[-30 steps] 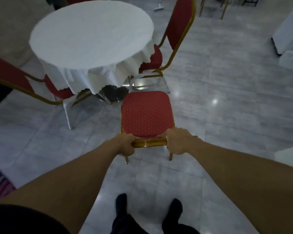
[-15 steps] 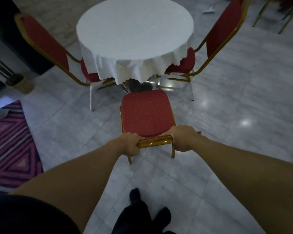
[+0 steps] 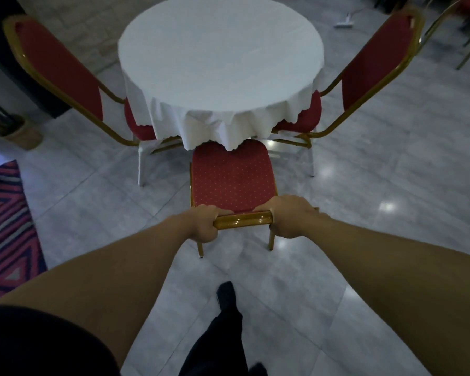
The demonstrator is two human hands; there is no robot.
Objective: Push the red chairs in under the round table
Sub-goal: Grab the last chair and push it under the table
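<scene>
Standing on a grey tiled floor (image 3: 377, 164), a round table (image 3: 220, 58) under a white tablecloth (image 3: 215, 123) fills the upper middle of the head view. Two red chairs with gold frames already sit tucked at its sides: the left chair (image 3: 63, 74) and the right chair (image 3: 372, 61), seats partly under the cloth, backs angled outward. A third red chair (image 3: 232, 180) stands at the near side of the table; the front edge of its dotted seat lies just under the cloth's scalloped hem, the rest of the seat in the open. Its gold top rail (image 3: 242, 220) runs between both hands. Left hand (image 3: 204, 223) closed around the rail's left end, fingers curled over the top; right hand (image 3: 291, 218) closed around the right end likewise. Both forearms extended forward. Striped red rug (image 3: 3, 226) at the left edge. One dark-socked foot (image 3: 225, 294) forward on the tiles below the chair.
</scene>
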